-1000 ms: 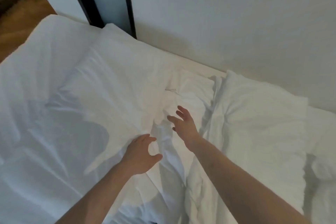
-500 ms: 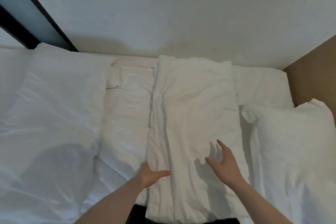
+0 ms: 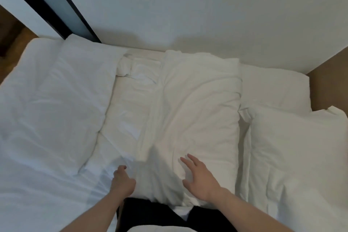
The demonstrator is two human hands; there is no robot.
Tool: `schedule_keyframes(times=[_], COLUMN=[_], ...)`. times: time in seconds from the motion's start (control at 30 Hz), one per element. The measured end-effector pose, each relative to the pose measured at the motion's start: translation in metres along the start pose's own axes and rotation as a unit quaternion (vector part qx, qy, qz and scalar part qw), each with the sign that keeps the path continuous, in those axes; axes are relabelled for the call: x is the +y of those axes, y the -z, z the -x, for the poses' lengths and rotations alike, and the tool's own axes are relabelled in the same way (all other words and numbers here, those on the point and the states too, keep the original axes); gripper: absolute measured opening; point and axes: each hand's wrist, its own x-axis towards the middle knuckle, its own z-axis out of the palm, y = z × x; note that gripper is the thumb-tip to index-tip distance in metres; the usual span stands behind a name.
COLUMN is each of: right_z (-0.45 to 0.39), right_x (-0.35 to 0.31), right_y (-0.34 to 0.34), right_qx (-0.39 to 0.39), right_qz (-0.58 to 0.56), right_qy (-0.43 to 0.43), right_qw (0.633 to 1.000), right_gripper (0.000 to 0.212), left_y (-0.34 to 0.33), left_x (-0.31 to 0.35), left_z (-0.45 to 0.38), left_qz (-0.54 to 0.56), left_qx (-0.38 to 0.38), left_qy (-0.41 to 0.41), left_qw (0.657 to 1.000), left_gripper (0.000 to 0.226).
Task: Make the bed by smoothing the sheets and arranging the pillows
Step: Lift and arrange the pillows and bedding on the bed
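The middle pillow lay at the frame's centre on the bed. It looked soft, light and floppy, best gripped at its near corners. The right hand rested spread on it; the left hand, loosely curled, touched its edge.

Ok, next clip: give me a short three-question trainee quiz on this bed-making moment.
1. True or false: the right hand lies with its fingers spread on the middle pillow.
2. Which pillow lies nearest the dark door frame? A) left pillow B) middle pillow C) right pillow
3. Fill in: the left hand is at the middle pillow's near-____ corner.

Key: 1 true; 2 A; 3 left.
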Motion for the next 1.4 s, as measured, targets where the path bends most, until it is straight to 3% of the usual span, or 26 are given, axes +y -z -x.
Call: schedule_keyframes(times=[0.07, 0.13, 0.17, 0.3, 0.4, 0.53, 0.67, 0.7, 0.87, 1.03, 1.2, 1.4], right_z=[0.004, 0.004, 0.003, 0.006, 0.011, 0.021, 0.029, 0.029, 0.023, 0.007, -0.03, -0.09], right_x=[0.006, 0.016, 0.021, 0.035, 0.037, 0.039, 0.044, 0.043, 0.031, 0.017, 0.001, -0.01], right_y=[0.012, 0.025, 0.032, 0.048, 0.054, 0.053, 0.043, 0.039, 0.024, 0.021, 0.057, 0.099], right_qx=[-0.005, -0.007, -0.01, -0.021, -0.004, 0.018, 0.012, 0.011, -0.002, -0.02, 0.049, 0.155], right_qz=[0.008, 0.019, 0.024, 0.043, 0.03, 0.009, 0.003, -0.002, -0.011, 0.003, 0.021, 0.02], right_qy=[0.002, -0.009, -0.016, -0.037, -0.053, -0.065, -0.087, -0.093, -0.113, -0.114, -0.097, -0.099], right_qw=[1.0, 1.0, 1.0, 0.998, 0.998, 0.998, 0.996, 0.996, 0.994, 0.993, 0.994, 0.983], right_gripper=[0.082, 0.083, 0.084, 0.085, 0.083, 0.081, 0.081, 0.082, 0.083, 0.086, 0.084, 0.089], left_y=[-0.012, -0.025, -0.033, -0.057, -0.065, -0.058, -0.041, -0.036, -0.014, -0.006, 0.041, 0.076], left_x=[0.02, 0.048, 0.059, 0.079, 0.08, 0.075, 0.08, 0.076, 0.025, 0.046, 0.13, 0.232], left_z=[0.023, 0.04, 0.044, 0.039, 0.037, 0.025, 0.021, 0.021, 0.015, -0.001, -0.049, -0.098], left_qz=[-0.019, -0.036, -0.038, 0.029, -0.047, -0.117, -0.143, -0.158, -0.225, -0.275, -0.155, -0.008], left_qx=[0.085, 0.094, 0.064, -0.099, -0.099, 0.015, -0.031, -0.033, -0.004, -0.082, -0.02, -0.021], left_qy=[-0.039, -0.107, -0.115, -0.021, -0.015, -0.023, -0.091, -0.116, -0.129, -0.155, -0.182, -0.197], left_qw=[0.995, 0.989, 0.991, 0.994, 0.994, 0.993, 0.985, 0.98, 0.966, 0.945, 0.971, 0.98], left_gripper=[0.069, 0.067, 0.07, 0.109, 0.084, 0.066, 0.007, 0.006, 0.008, 0.019, 0.029, 0.075])
